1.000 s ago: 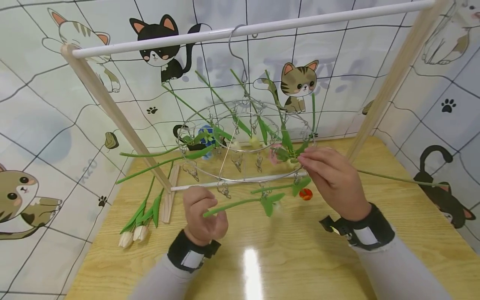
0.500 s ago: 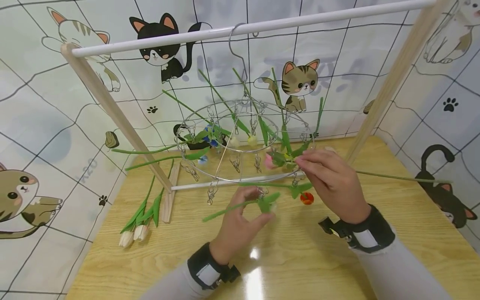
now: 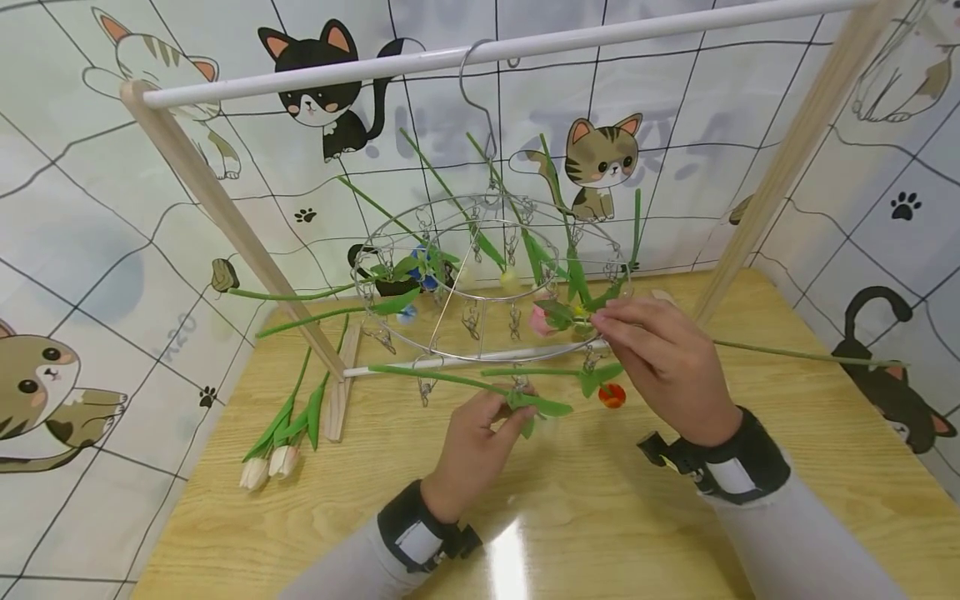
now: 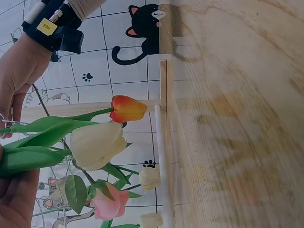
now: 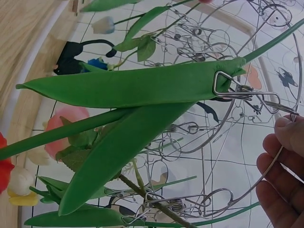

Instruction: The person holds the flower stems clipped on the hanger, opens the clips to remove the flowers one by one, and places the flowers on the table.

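My left hand (image 3: 472,454) pinches the green leaves (image 3: 547,407) of a white tulip (image 4: 97,145) just below a wire clip at the front of a round metal clip hanger (image 3: 491,359). The tulip's stem points left, its bloom mostly hidden in the head view. My right hand (image 3: 667,358) pinches the hanger's outer ring (image 5: 274,160) at the right with thumb and fingertips. Close by it, an orange-red tulip (image 3: 612,395) hangs from a clip by its leaves. A pink rose (image 3: 542,321) hangs behind.
The hanger hooks over a white rod (image 3: 360,77) between wooden posts (image 3: 225,212). More flowers, including a blue one (image 3: 425,268), hang around the ring. Two white tulips (image 3: 283,461) lie on the wooden table (image 3: 600,508) at left. A cat-patterned backdrop stands behind.
My left hand has moved right to the white tulip and grips its leaves; its stem's free end has swung up. The hanger has turned slightly. My right hand stays at the ring.
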Action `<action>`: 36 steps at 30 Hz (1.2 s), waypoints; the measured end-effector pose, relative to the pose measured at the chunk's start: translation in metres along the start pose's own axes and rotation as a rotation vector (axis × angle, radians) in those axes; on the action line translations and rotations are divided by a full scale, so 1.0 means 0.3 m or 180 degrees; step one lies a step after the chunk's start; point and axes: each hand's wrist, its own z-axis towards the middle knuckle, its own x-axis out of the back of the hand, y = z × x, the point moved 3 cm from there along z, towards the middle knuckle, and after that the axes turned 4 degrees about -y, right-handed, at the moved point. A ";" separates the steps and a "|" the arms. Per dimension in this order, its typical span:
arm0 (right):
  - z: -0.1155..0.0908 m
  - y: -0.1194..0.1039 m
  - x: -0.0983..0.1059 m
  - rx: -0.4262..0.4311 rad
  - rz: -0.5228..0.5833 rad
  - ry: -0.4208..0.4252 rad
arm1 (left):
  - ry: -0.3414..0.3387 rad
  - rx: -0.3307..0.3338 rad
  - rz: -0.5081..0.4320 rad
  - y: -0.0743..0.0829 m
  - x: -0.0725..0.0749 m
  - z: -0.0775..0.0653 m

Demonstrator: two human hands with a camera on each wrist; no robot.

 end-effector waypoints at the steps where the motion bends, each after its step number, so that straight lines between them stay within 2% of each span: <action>1: 0.000 0.000 0.000 0.0003 -0.0010 -0.0005 | -0.0005 -0.0024 -0.0001 0.001 -0.001 0.001; 5: 0.001 0.002 0.001 0.0010 -0.0045 -0.0025 | 0.0030 -0.0101 0.0088 0.004 0.000 0.006; 14: 0.009 -0.011 0.004 -0.0031 -0.0065 0.0055 | 0.0071 -0.0102 0.0118 0.004 0.005 0.008; 17: 0.014 -0.042 0.011 0.0047 -0.0023 0.0211 | 0.0077 -0.0138 0.0118 0.001 0.002 0.005; 20: 0.022 -0.095 0.020 0.0274 0.0056 0.0306 | 0.0072 -0.0159 0.0108 0.001 0.000 0.003; 22: 0.026 -0.137 0.020 0.0435 0.0159 0.0130 | 0.0064 -0.0156 0.0088 0.000 0.000 0.003; 24: 0.022 -0.171 0.005 0.0485 0.0296 -0.0283 | 0.0052 -0.0176 0.0081 -0.001 0.000 0.003; 27: -0.001 -0.196 -0.044 0.0195 0.0481 -0.0899 | 0.0058 -0.0223 0.0146 -0.004 0.002 0.002; 29: -0.021 -0.199 -0.085 -0.0102 0.0528 -0.1116 | 0.0067 -0.0243 0.0216 -0.004 0.003 -0.001; 33: -0.050 -0.199 -0.145 -0.0593 0.0647 -0.1165 | 0.0082 -0.0207 0.0325 -0.001 0.002 -0.006; 36: -0.064 -0.196 -0.168 -0.0797 0.0813 -0.1067 | 0.0049 -0.0176 0.0304 0.007 0.001 -0.008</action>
